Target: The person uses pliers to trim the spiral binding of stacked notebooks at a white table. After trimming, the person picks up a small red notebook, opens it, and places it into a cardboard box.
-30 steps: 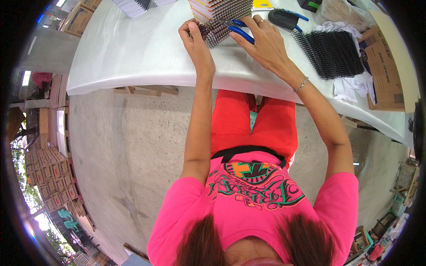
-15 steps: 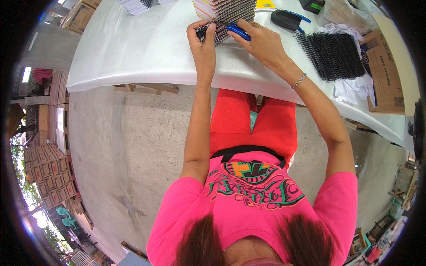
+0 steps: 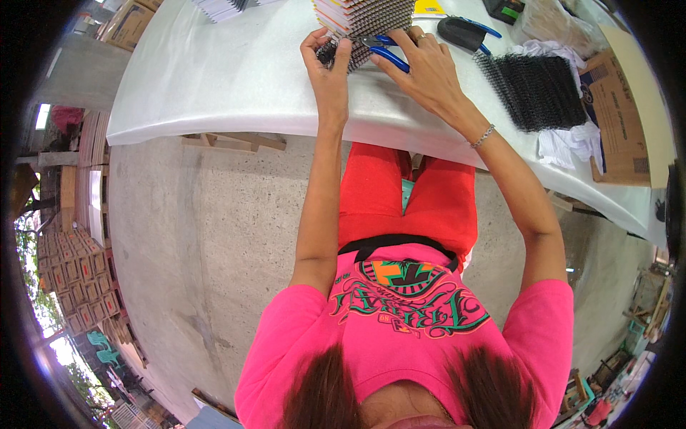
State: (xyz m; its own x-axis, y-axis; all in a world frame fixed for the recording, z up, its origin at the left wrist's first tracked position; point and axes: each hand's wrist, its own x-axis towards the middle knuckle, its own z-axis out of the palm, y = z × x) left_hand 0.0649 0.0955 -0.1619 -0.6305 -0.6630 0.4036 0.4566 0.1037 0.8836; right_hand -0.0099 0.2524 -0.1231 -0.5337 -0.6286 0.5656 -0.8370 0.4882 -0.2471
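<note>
Head view of fine handwork on a coil-bound stack (image 3: 382,20). The stack sits on the tabletop (image 3: 214,79) at the upper edge of the view, just beyond both hands, its rows of grey loops exposed.

For sound work, I judge that the pliers (image 3: 386,56) should meet one wire at a time, their tip seated squarely before any squeeze; pressing early risks catching a neighbouring loop or a page edge. I would brace the corner from the left and hold those fingertips out of the tool's line.

Grip, left: my left hand (image 3: 329,71) curls thumb against fingers around a dark coil (image 3: 326,53) at the stack's lower left corner; which loops it pinches is hidden. Grip, right: my right hand (image 3: 429,75) closes on the pliers, whose blue handles stand spread apart and whose tip points left at the loops. Whether the tip touches wire, I cannot tell. Loose black coils (image 3: 532,89) lie well to the right.
</note>
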